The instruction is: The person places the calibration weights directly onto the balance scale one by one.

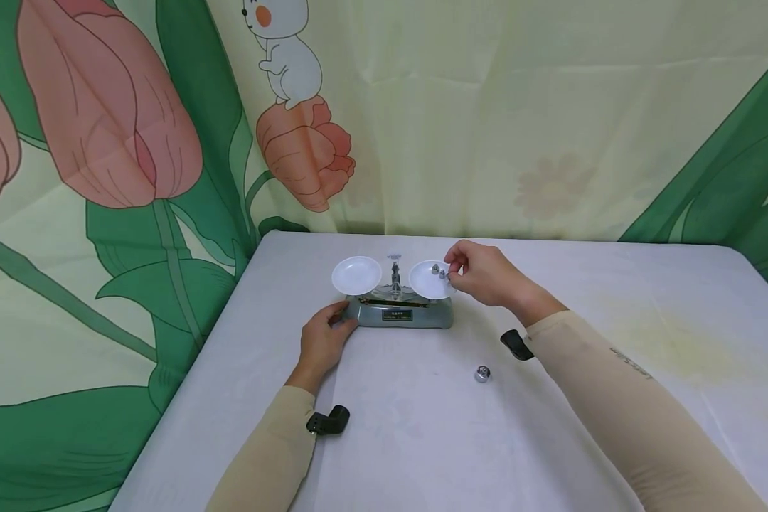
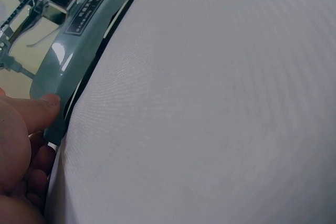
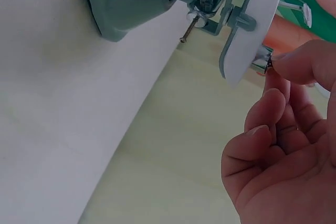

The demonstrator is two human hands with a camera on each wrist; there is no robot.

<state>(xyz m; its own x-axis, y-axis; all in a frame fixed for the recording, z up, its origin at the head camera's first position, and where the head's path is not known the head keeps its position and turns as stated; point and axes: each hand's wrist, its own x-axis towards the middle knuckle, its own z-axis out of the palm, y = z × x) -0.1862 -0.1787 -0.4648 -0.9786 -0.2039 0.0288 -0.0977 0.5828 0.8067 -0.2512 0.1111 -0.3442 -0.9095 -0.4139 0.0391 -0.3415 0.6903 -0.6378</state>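
Pinching a small metal weight (image 3: pixel 261 57) at the outer side of the right pan (image 1: pixel 425 286), the right hand (image 1: pixel 484 272) has a narrow grip, with thumb and forefinger meeting at the piece and the other fingers curled in toward the palm. More small weights (image 1: pixel 435 269) stand on that same white pan, near the fingertips; they are too small in the head view to count surely. The left hand (image 1: pixel 323 341) holds the left end of the grey-green balance base (image 1: pixel 422 320), its grip closed around the edge with the thumb on top and the fingers tucked below and behind. The left pan (image 1: pixel 357 274) is white and round as well, and between the two pans rises a shiny metal column (image 1: pixel 395 274). A dark label plate (image 1: pixel 397 315) sits on the base's front. The balance stands toward the far side of the white-covered counter (image 1: pixel 397 441), and nearer the person, to the right of the base, a larger silvery weight (image 1: pixel 483 374) rests alone. Both forearms wear beige sleeves (image 1: pixel 633 398), and behind hangs a pale curtain (image 1: pixel 448 142) printed with flowers and a white rabbit (image 1: pixel 292 67).
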